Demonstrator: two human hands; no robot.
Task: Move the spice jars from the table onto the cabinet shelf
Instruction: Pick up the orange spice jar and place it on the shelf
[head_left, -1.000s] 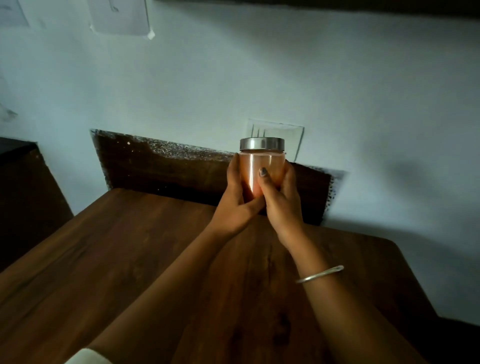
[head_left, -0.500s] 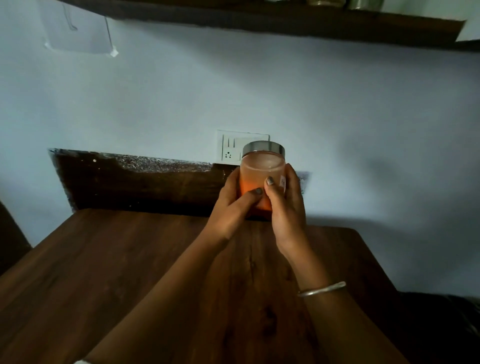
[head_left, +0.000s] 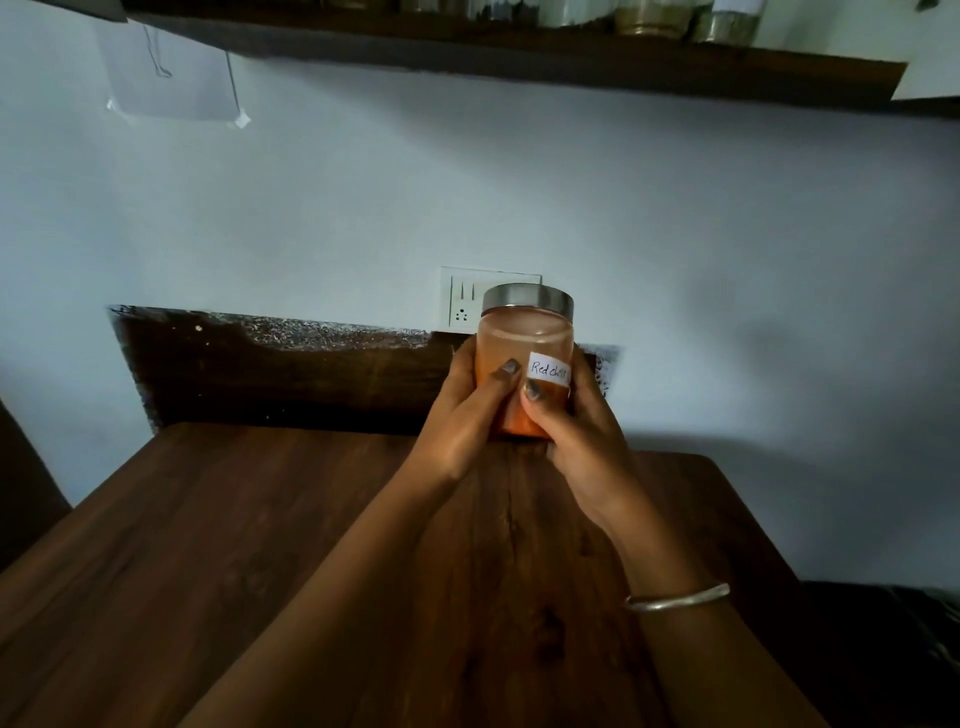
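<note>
head view: left hand (head_left: 462, 415) and right hand (head_left: 576, 441) both grip jar (head_left: 524, 364). jar held above counter (head_left: 260, 545), below shelf (head_left: 519, 57).

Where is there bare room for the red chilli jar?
The shelf is crowded with jars above the red chilli jar; only its right end, past the last jar, looks free. The table is bare left of the left hand.

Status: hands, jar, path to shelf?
Left hand and right hand both grip steel-lidded glass jar of orange-red powder, lid on. Dark wooden shelf overhead, other jars on it. Nothing between jar and shelf.
</note>
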